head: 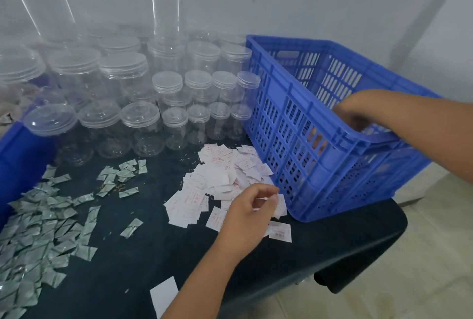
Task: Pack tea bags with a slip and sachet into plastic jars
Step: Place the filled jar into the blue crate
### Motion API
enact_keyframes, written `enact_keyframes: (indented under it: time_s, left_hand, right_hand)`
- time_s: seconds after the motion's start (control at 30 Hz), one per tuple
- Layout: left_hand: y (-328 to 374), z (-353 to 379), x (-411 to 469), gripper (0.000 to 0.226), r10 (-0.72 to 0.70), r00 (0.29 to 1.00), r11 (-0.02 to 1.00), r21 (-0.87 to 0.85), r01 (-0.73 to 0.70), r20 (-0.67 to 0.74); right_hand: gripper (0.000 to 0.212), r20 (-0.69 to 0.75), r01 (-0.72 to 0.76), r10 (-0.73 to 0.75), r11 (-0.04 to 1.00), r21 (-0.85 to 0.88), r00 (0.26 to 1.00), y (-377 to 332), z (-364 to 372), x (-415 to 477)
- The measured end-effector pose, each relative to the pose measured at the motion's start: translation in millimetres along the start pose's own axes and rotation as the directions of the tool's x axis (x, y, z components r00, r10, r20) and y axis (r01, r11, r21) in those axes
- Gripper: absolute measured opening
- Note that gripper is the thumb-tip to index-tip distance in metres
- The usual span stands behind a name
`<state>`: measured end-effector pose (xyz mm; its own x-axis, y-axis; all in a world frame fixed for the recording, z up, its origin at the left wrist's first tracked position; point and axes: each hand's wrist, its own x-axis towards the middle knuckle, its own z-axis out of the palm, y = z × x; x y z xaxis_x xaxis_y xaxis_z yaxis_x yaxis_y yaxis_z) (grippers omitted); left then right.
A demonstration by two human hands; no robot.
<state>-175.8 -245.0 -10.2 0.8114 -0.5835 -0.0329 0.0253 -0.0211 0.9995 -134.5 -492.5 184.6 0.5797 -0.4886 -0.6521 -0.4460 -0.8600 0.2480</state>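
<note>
A heap of white paper slips (225, 178) with red print lies on the dark table (143, 254), beside the blue crate (302, 124). My left hand (248, 213) hovers over the near edge of the heap and pinches one slip between thumb and fingertips. My right hand (358, 111) reaches over the crate's near rim, its fingers curled down inside; what they hold is hidden. Silvery-green sachets (43, 219) are scattered over the left of the table. Clear lidded plastic jars (174, 119) stand in rows at the back.
A blue bin (15, 162) stands at the left edge. Tall lidless clear jars (166, 11) rise behind the rows, against the grey wall. One loose white slip (163, 295) lies near the table's front edge. Pale floor shows at right.
</note>
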Motion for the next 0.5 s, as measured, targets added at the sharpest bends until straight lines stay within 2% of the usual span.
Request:
enact_keyframes:
  time_s: [0.07, 0.1, 0.2, 0.23, 0.27, 0.3, 0.33, 0.37, 0.43, 0.5]
  left_hand:
    - [0, -20, -6, 0.012, 0.047, 0.999, 0.994, 0.096, -0.049, 0.028]
    - [-1, -32, -10, 0.012, 0.069, 0.996, 0.986, 0.149, -0.075, 0.049]
    - [-6, -69, -19, 0.01, 0.094, 0.993, 0.959, 0.263, -0.111, 0.076]
    - [-11, -79, -20, 0.008, 0.103, 0.993, 0.95, 0.291, -0.116, 0.06]
    - [-16, -88, -20, 0.008, 0.12, 0.992, 0.938, 0.324, -0.124, 0.033]
    - [-21, -95, -19, 0.01, 0.143, 0.99, 0.922, 0.364, -0.134, 0.001]
    - [-26, -102, -16, 0.014, 0.17, 0.985, 0.905, 0.402, -0.143, -0.032]
    - [-28, -107, -12, 0.018, 0.196, 0.978, 0.892, 0.426, -0.15, -0.067]
    - [-29, -118, -4, 0.028, 0.261, 0.957, 0.888, 0.421, -0.186, -0.127]
    - [-30, -127, 3, 0.035, 0.359, 0.917, 0.857, 0.451, -0.25, -0.174]
  right_hand:
    - [0.045, -0.184, 0.125, -0.116, 0.992, 0.037, 0.976, 7, -17, -16]
    - [0.047, -0.344, 0.194, -0.158, 0.978, 0.072, 0.926, 13, -26, -25]
    - [0.038, -0.761, 0.391, -0.136, 0.906, 0.164, 0.634, 25, -39, -55]
    - [0.031, -0.834, 0.506, -0.107, 0.834, 0.221, 0.541, 17, -34, -67]
    - [0.026, -0.873, 0.628, -0.1, 0.733, 0.26, 0.478, 2, -27, -78]
    - [0.029, -0.887, 0.725, -0.122, 0.63, 0.278, 0.445, -16, -18, -86]
    - [0.034, -0.881, 0.782, -0.174, 0.557, 0.28, 0.44, -40, -9, -92]
    - [0.037, -0.859, 0.797, -0.244, 0.545, 0.261, 0.449, -64, 0, -91]
    - [0.037, -0.773, 0.765, -0.373, 0.607, 0.215, 0.513, -113, 12, -77]
    - [0.042, -0.729, 0.735, -0.404, 0.649, 0.197, 0.553, -156, 15, -49]
